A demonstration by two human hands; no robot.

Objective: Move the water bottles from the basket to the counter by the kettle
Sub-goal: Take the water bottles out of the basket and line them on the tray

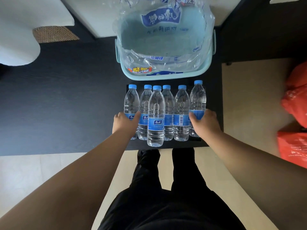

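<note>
Several clear water bottles with blue caps and blue labels stand upright in a row on a black tray (203, 140) on the dark counter (66, 105). My left hand (125, 122) grips the leftmost bottle (131, 103) at its label. My right hand (205, 122) grips the rightmost bottle (198, 98) at its label. One middle bottle (155, 113) stands a little nearer to me than the others. Behind the row sits the light blue basket (166, 75), holding only crumpled clear plastic wrap (159, 30) with blue print. No kettle is in view.
The counter's front edge runs just below the bottles, and its right edge lies beside my right hand. Orange-red bags (294, 122) lie on the floor at the right. A white rounded object (16, 39) and a woven mat (54, 34) are at the far left.
</note>
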